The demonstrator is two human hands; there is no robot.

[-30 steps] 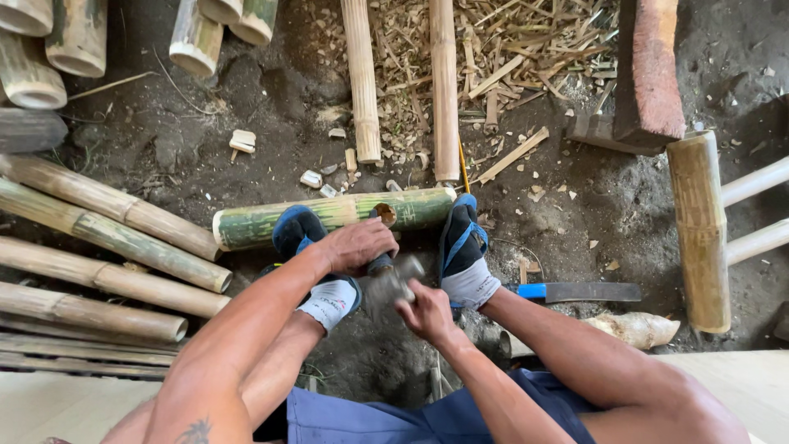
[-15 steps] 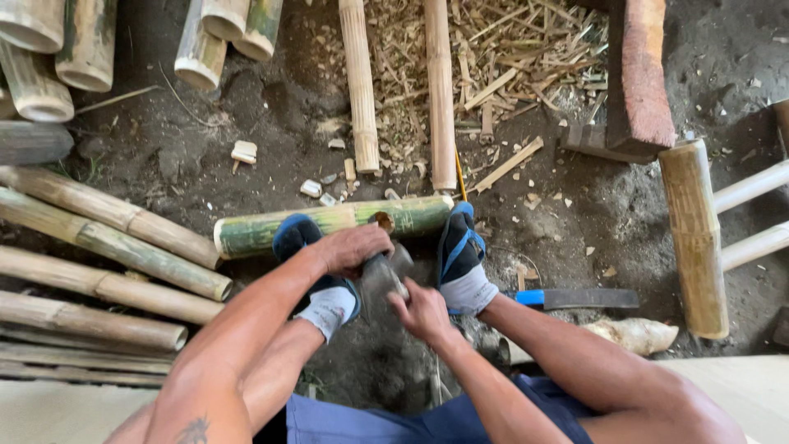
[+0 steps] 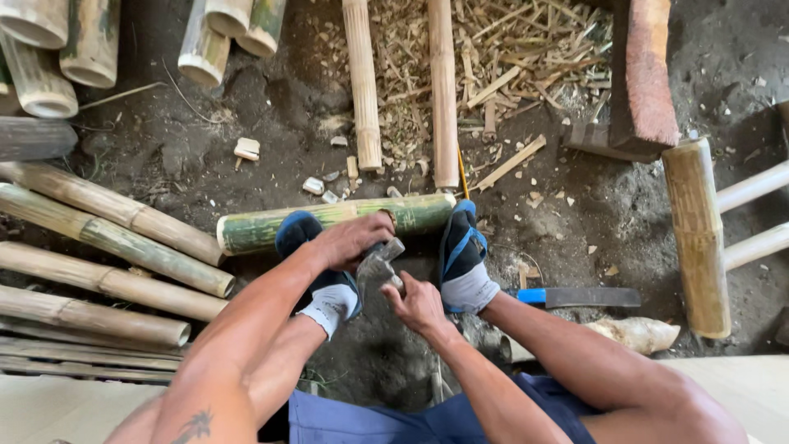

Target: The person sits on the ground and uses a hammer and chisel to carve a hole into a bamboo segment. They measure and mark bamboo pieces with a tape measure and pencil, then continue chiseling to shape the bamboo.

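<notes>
A short green bamboo pole [image 3: 271, 226] lies crosswise on the dirt, and both my feet in blue and white footwear [image 3: 464, 259] rest against it. Between the feet, just in front of the pole, I hold a grey wedge-shaped piece [image 3: 376, 265]; whether it is stone or metal is unclear. My left hand [image 3: 353, 238] closes over its top end. My right hand [image 3: 417, 302] grips its lower end from below, fingers curled.
A flat blade with a blue handle [image 3: 579, 296] lies on the ground to the right of my foot. Long bamboo poles [image 3: 107, 247] are stacked at left. Two pale split poles [image 3: 444, 90], chips, a reddish wood block [image 3: 641, 74] and an upright bamboo post [image 3: 699, 238] surround the spot.
The grey piece shows more between my hands now, and my right hand has shifted slightly up toward it. The feet and the green pole have stayed put.
</notes>
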